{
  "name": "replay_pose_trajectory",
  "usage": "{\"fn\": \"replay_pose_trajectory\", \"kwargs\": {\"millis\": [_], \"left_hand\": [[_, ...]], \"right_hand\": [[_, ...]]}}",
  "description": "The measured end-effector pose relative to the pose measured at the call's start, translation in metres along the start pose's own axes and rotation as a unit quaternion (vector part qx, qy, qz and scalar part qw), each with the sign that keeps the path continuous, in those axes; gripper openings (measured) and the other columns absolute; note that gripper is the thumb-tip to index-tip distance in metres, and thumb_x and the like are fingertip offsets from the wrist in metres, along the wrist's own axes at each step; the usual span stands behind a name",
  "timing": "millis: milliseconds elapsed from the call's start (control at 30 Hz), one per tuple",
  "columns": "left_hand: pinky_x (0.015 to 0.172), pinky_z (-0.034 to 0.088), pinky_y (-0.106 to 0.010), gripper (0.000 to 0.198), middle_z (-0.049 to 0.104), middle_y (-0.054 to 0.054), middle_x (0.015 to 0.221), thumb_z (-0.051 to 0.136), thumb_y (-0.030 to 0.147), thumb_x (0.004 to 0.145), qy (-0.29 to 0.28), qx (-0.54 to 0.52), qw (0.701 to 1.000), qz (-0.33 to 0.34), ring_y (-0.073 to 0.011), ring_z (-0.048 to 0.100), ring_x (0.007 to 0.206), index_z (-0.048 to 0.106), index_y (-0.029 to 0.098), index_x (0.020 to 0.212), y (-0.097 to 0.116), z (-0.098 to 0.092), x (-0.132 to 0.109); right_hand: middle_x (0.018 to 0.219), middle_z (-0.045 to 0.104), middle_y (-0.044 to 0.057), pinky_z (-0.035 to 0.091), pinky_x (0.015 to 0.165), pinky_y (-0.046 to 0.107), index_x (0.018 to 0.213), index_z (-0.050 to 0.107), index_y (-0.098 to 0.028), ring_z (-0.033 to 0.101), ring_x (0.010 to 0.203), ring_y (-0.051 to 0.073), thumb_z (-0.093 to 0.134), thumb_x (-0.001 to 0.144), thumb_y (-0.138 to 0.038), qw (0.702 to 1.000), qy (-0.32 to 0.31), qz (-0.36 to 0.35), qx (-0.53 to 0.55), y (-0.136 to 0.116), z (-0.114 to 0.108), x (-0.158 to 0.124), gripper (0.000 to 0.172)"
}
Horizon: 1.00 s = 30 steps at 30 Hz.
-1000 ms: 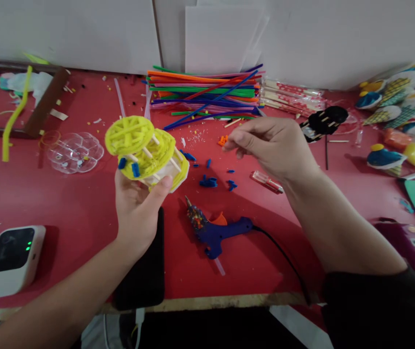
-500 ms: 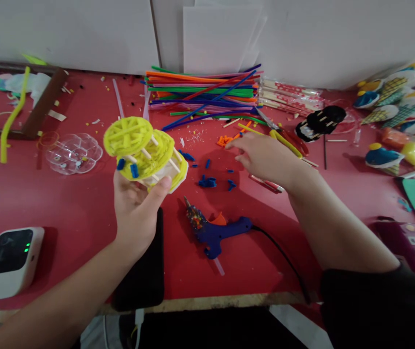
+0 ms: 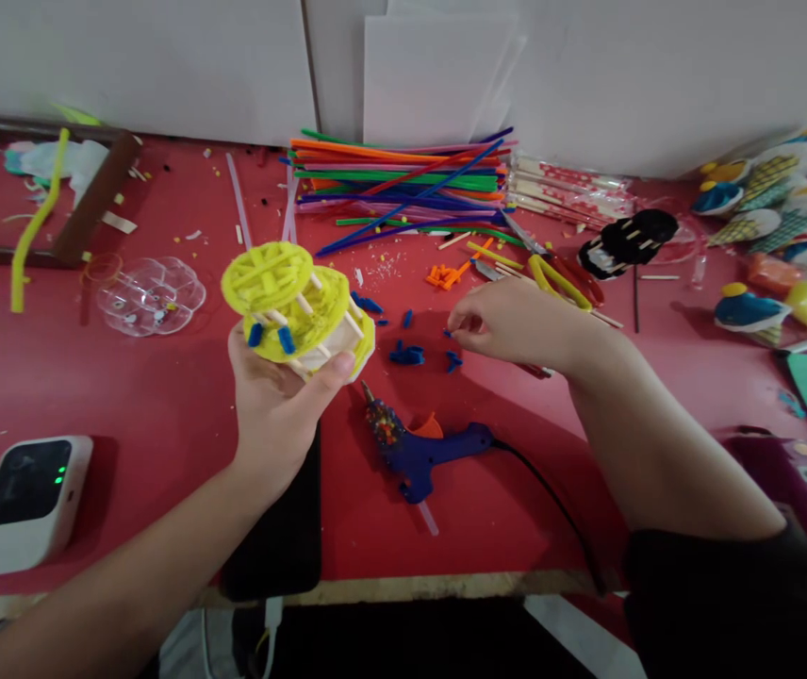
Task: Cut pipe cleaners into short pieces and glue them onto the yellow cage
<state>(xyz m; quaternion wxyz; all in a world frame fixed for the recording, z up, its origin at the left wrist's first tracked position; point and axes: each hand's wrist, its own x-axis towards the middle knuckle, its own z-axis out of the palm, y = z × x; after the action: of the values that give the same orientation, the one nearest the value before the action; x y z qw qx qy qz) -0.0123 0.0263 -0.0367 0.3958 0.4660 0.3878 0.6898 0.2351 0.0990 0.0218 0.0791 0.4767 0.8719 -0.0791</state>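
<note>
My left hand (image 3: pixel 272 429) is closed around the base of a tiered yellow pipe-cleaner model (image 3: pixel 290 302), whose round layers stand on short wooden sticks. It is tilted above the table, with two short blue bits on its side. My right hand (image 3: pixel 517 321) is low over the table, thumb and forefinger pinched on a tiny blue pipe-cleaner piece (image 3: pixel 448 332), mostly hidden by the fingertips. More cut blue pieces (image 3: pixel 407 354) lie left of it, and orange pieces (image 3: pixel 450 273) lie just beyond. A blue glue gun (image 3: pixel 424 457) rests on its side between my forearms.
A bundle of coloured pipe cleaners (image 3: pixel 403 184) lies at the back, near scissors (image 3: pixel 566 273). A black tiered model (image 3: pixel 626 242) stands at right. At left are a clear flower-shaped tray (image 3: pixel 153 297), a brown frame (image 3: pixel 96 203) and a white device (image 3: pixel 28 505). The glue gun's cord (image 3: pixel 551 500) runs over the front edge.
My right hand has moved from the orange pieces toward me to a small blue piece, and its fingers have closed. My left hand still holds the yellow model, slightly further right in view.
</note>
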Motion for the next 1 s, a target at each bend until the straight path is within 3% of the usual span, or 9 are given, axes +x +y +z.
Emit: {"fn": "replay_pose_trajectory", "kwargs": {"millis": [233,333,433,500,667,800,1000], "left_hand": [[0.094,0.062,-0.04,0.058,0.07,-0.001,0.116,0.092,0.027,0.069,-0.002,0.015,1.0,-0.01,-0.0174,0.074,0.1,0.05,0.026,0.109,0.003,0.003,-0.004],[0.085,0.064,-0.035,0.061,0.068,0.0,0.115,0.091,0.026,0.068,-0.004,0.043,0.999,0.012,-0.0163,0.075,0.096,0.049,0.028,0.111,0.005,0.005,-0.006],[0.078,0.063,-0.027,0.071,0.062,0.003,0.113,0.094,0.024,0.059,0.016,0.11,0.993,0.04,-0.014,0.072,0.095,0.048,0.031,0.114,0.007,0.004,-0.01],[0.081,0.061,-0.027,0.076,0.058,0.003,0.114,0.095,0.025,0.055,0.025,0.155,0.987,0.044,-0.0146,0.069,0.1,0.048,0.031,0.114,0.008,0.002,-0.013],[0.089,0.057,-0.032,0.076,0.054,0.002,0.109,0.095,0.026,0.052,0.0,0.212,0.974,0.083,-0.017,0.065,0.103,0.05,0.028,0.113,0.009,-0.003,-0.015],[0.088,0.057,-0.033,0.082,0.054,0.001,0.111,0.098,0.027,0.05,-0.004,0.222,0.967,0.124,-0.0183,0.064,0.102,0.052,0.029,0.118,0.008,-0.004,-0.015],[0.087,0.06,-0.038,0.082,0.06,-0.001,0.112,0.094,0.023,0.058,-0.076,0.21,0.965,0.136,-0.0229,0.067,0.106,0.053,0.033,0.128,0.013,-0.002,-0.015]], "right_hand": [[0.077,0.077,0.007,0.039,0.064,0.032,0.072,0.074,-0.018,0.064,0.07,0.019,0.053,0.081,-0.017,1.0,0.013,0.002,0.023,-0.003,0.005,0.005,0.023],[0.071,0.073,0.004,0.043,0.065,0.031,0.068,0.069,-0.02,0.062,0.066,0.018,0.058,0.078,-0.016,0.986,0.113,0.009,0.124,-0.011,0.0,0.003,0.016],[0.071,0.071,0.001,0.046,0.061,0.029,0.07,0.067,-0.021,0.06,0.064,0.015,0.062,0.08,-0.016,0.916,0.274,-0.024,0.292,-0.033,-0.011,-0.008,0.012],[0.071,0.07,0.0,0.047,0.059,0.029,0.074,0.067,-0.022,0.06,0.064,0.014,0.064,0.083,-0.016,0.866,0.33,-0.054,0.372,-0.052,-0.019,-0.02,0.012],[0.07,0.067,-0.002,0.049,0.057,0.03,0.074,0.066,-0.026,0.06,0.065,0.014,0.067,0.083,-0.011,0.839,0.316,-0.091,0.434,-0.086,-0.029,-0.04,0.017],[0.069,0.066,-0.002,0.048,0.053,0.028,0.072,0.066,-0.026,0.059,0.062,0.014,0.068,0.081,-0.008,0.851,0.312,-0.076,0.415,-0.089,-0.028,-0.041,0.021],[0.067,0.066,-0.004,0.043,0.048,0.025,0.07,0.066,-0.025,0.056,0.055,0.011,0.07,0.077,-0.01,0.873,0.282,-0.058,0.393,-0.086,-0.029,-0.041,0.017]]}}
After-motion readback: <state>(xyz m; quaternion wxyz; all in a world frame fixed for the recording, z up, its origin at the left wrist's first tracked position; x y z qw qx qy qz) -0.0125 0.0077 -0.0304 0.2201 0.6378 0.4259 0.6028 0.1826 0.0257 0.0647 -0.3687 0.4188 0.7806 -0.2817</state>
